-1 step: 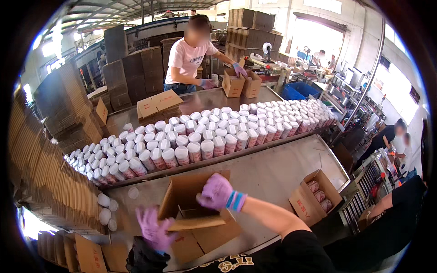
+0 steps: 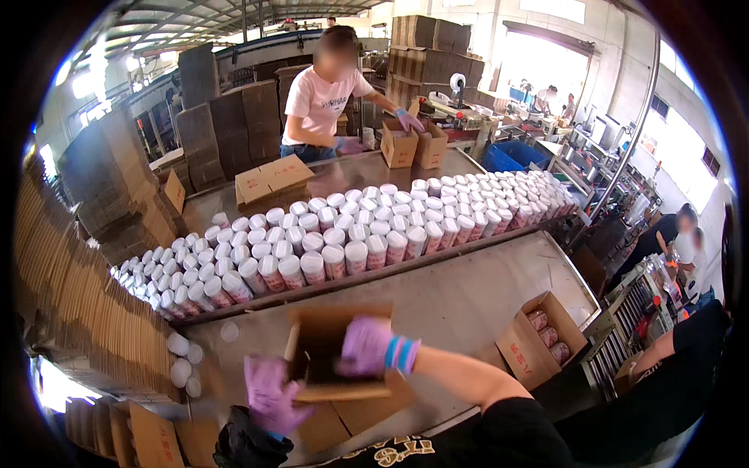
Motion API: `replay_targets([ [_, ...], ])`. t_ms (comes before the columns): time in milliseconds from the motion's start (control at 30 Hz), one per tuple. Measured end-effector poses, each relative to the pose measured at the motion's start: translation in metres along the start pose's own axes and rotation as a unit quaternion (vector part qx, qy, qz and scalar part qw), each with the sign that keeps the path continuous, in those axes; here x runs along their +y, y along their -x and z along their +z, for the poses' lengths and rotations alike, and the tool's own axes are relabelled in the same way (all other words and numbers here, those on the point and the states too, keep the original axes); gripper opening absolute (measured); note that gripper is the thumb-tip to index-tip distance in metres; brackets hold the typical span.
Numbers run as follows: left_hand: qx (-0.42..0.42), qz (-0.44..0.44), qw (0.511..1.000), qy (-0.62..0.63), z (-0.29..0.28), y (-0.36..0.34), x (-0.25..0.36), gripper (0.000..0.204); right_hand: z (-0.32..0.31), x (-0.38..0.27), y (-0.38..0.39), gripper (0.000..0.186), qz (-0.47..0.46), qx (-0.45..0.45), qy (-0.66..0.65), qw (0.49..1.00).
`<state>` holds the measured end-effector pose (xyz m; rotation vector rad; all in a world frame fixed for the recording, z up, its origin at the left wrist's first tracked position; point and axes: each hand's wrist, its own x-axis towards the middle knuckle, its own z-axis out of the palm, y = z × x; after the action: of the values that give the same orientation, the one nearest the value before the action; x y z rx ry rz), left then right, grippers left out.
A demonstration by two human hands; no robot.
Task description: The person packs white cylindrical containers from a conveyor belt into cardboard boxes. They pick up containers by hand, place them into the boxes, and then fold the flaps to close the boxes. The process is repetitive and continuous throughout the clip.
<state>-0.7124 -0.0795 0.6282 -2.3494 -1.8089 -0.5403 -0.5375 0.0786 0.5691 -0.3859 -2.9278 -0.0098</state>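
An open cardboard box [image 2: 340, 393] stands on the near metal table in front of me, its upper side open and a lower flap spread toward me. My left hand [image 2: 271, 392], in a purple glove, is at the box's near left corner with its fingers apart. Whether it touches the cardboard is hard to tell. My right hand [image 2: 365, 346], also purple-gloved with a blue band at the wrist, is over the box's opening at the right side. Motion blurs its fingers, so their grip is hidden.
Rows of white-lidded canisters [image 2: 313, 265] line the table's far side. At right sits a box [image 2: 524, 352] with several wrapped packs. Flattened cartons [image 2: 117, 327] are stacked at left, beside loose round lids [image 2: 179, 343]. Across the table, a co-worker [image 2: 324, 101] handles two small boxes [image 2: 399, 148].
My right hand has dropped slightly toward the box's inside. My left hand has shifted right, closer to the box. The box has turned a little. The co-worker's nearer hand has moved slightly.
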Motion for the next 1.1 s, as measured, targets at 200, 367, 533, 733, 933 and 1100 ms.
replay_targets([
  [200, -0.144, -0.003, 0.983, 0.112, 0.047, -0.036, -0.052, 0.044, -0.026, 0.009, -0.023, 0.047, -0.115, 0.129, 0.125, 0.977],
  [367, 0.164, -0.138, 0.973, 0.084, 0.073, -0.026, -0.037, 0.067, -0.020, 0.024, -0.010, 0.072, 0.192, -0.037, -0.035, 0.980],
  [533, -0.004, -0.288, 0.731, 0.619, 0.094, -0.018, -0.058, 0.045, -0.005, 0.003, 0.024, 0.078, 0.170, 0.077, -0.091, 0.978],
  [733, -0.014, -0.313, 0.703, 0.639, 0.085, -0.007, -0.067, 0.036, 0.018, -0.016, 0.094, 0.097, 0.340, 0.068, -0.557, 0.755],
  [933, -0.182, -0.138, 0.859, 0.458, 0.190, -0.064, -0.131, 0.039, 0.119, -0.059, 0.146, 0.058, 0.065, 0.109, -0.326, 0.937],
  [1100, -0.652, -0.014, 0.669, 0.357, 0.150, -0.090, -0.073, 0.055, 0.102, -0.050, 0.162, 0.047, 0.147, -0.021, -0.458, 0.877],
])
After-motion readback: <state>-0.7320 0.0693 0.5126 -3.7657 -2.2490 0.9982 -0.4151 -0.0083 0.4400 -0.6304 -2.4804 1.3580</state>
